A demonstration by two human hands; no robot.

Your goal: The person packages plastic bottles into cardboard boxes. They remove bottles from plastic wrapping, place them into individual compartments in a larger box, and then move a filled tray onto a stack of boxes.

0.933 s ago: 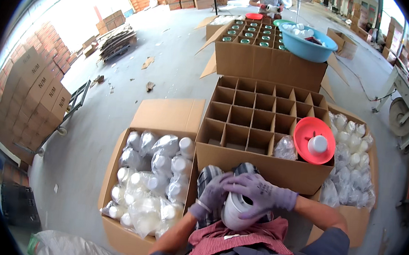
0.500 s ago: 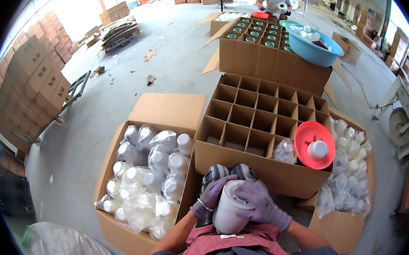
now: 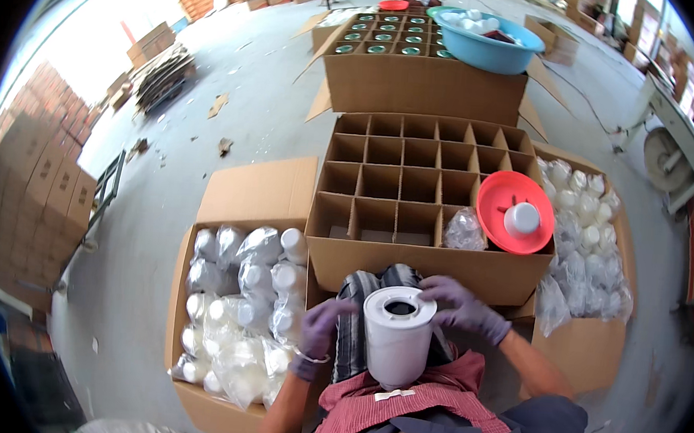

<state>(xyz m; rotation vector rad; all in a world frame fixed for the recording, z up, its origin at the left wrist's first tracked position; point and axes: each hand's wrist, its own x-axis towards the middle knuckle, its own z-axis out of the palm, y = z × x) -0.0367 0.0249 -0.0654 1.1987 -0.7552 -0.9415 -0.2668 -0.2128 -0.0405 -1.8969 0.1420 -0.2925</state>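
You are holding a white cylindrical plastic container (image 3: 397, 337) upright over your lap, left hand (image 3: 321, 327) curled on its side, right hand (image 3: 461, 306) wrapping the rim. It is looking light, stiff and smooth; grip the wall, not the open top. Left of you, a cardboard box (image 3: 243, 201) is holding bagged white jars (image 3: 249, 290). Ahead, a divided carton (image 3: 408, 261) is sitting mostly empty, a red lid (image 3: 516, 212) resting on its corner. Farther off, a blue basin (image 3: 484, 45) is topping another carton.
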